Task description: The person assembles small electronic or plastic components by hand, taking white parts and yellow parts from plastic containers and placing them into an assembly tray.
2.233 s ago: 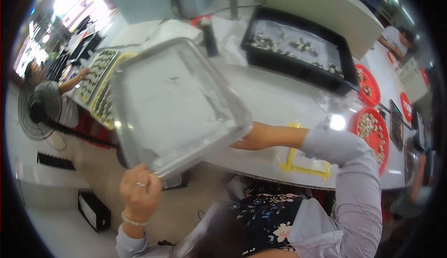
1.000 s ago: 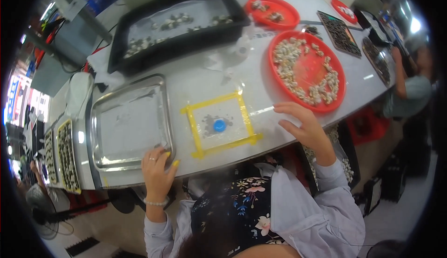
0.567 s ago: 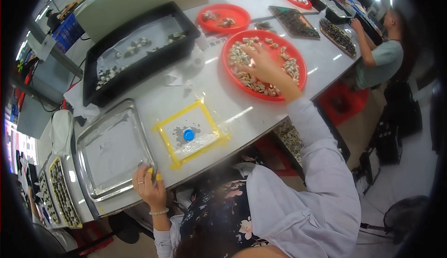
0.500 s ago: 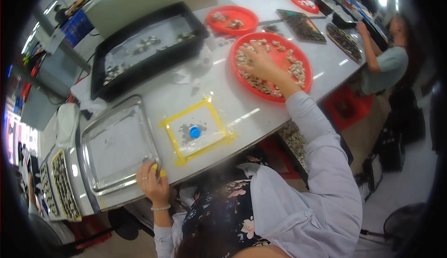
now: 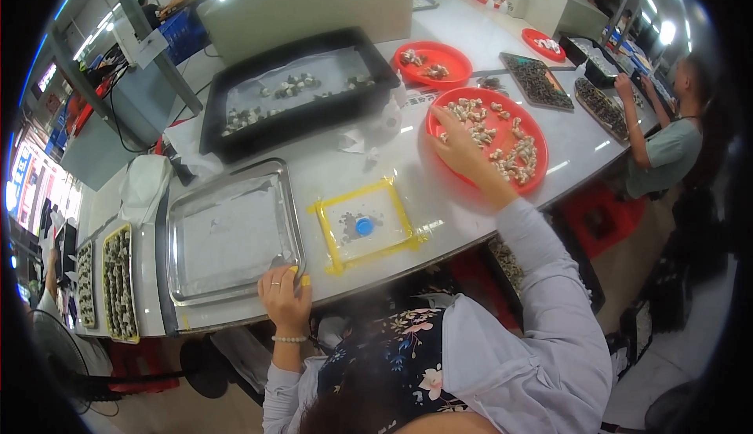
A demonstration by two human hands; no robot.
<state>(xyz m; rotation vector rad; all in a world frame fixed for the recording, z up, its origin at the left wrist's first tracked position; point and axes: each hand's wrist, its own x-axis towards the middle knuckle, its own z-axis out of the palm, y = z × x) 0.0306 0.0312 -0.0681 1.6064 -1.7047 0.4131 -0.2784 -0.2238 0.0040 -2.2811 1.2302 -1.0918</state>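
My left hand [image 5: 285, 297], with yellow covers on two fingertips, rests at the near right corner of a shallow metal tray [image 5: 294, 222]. Its fingers are pinched around something small and greyish that I cannot make out. My right hand [image 5: 457, 148] reaches over the left side of a round red tray [image 5: 541, 171], fingers stretched out. Small whitish and brown pieces [image 5: 522, 156] lie scattered in that tray; their kind is unclear. Between my hands, a blue cap-like disc [image 5: 364, 226] sits on wet spots inside a yellow-taped square [image 5: 336, 254].
Behind the metal tray stands a deep black tub [image 5: 223, 132] holding similar pieces. A smaller red tray [image 5: 463, 65] and a dark-filled tray [image 5: 537, 81] lie farther back. Yellow-edged trays [image 5: 119, 277] stand far left. A co-worker [image 5: 667, 144] works at the right.
My right hand has drawn from over the pieces toward the red tray's left rim. The view has shifted, so the table sits farther right and lower. My left hand stays by the metal tray's corner.
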